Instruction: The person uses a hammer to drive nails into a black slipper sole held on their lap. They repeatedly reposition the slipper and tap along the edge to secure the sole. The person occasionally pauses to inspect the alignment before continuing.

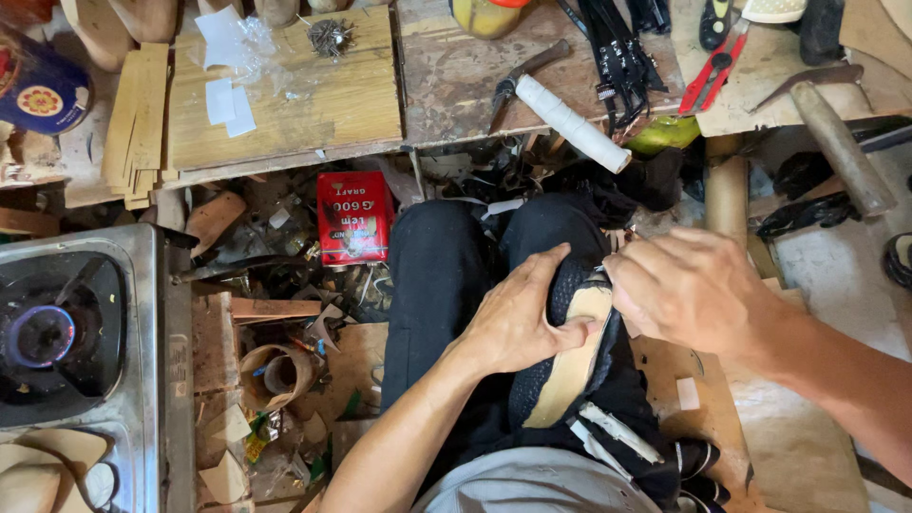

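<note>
A black shoe (570, 285) lies sole-up on my lap, its tan insole board (575, 356) facing me. My left hand (518, 318) grips the shoe from the left, thumb pressed on the tan board. My right hand (689, 290) holds the shoe's far upper edge, fingers curled over the black material by the toe. What the right fingertips pinch is hidden. My legs in black trousers (437, 285) are under the shoe.
A wooden workbench (313, 104) ahead carries a hammer with a white-wrapped handle (565, 114), red pliers (712, 66), black straps (617, 52), tacks (330, 36) and a second hammer (836, 142). A red tin (353, 217) sits on the littered floor. A gas stove (66, 332) stands left.
</note>
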Demonstrator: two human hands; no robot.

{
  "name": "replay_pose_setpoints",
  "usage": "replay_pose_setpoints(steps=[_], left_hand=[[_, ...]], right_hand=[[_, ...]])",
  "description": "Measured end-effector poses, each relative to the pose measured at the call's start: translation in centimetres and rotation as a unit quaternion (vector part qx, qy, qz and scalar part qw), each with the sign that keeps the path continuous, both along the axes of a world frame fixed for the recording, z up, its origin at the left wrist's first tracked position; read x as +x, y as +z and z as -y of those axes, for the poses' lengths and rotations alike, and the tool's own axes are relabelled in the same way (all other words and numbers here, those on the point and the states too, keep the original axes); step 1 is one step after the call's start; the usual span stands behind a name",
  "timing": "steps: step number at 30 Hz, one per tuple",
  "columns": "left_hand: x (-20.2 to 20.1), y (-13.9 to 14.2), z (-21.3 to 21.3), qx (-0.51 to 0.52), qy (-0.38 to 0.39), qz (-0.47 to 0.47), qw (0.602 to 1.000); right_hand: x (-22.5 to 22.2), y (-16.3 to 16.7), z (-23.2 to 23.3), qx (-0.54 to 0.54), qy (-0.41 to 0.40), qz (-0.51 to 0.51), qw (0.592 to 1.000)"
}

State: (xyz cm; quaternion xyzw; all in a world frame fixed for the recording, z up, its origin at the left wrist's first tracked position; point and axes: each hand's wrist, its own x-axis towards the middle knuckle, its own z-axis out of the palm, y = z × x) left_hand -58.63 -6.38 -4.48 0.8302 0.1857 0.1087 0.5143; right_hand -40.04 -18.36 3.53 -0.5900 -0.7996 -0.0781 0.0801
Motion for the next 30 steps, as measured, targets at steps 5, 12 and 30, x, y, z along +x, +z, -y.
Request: replay_pose_setpoints(steps=[5,12,30], left_hand=[[-0.9,0.5,-0.1,-0.017,-0.011,0.008,1.000],[-2.2,0.6,-0.8,-0.019,-0.014,0.072,0.997],[-1.0,1.2,0.8,0.036,-0.024,0.152,0.987]], right_hand=[[0.3,-0.1,0.4,-0.037,-0.059,-0.180,0.981],[-2.1,-2.9,2.1,-0.177,-0.170,-0.435,0.866],[-4.6,-6.5,5.2,0.008,-0.196,-0.602,0.774]])
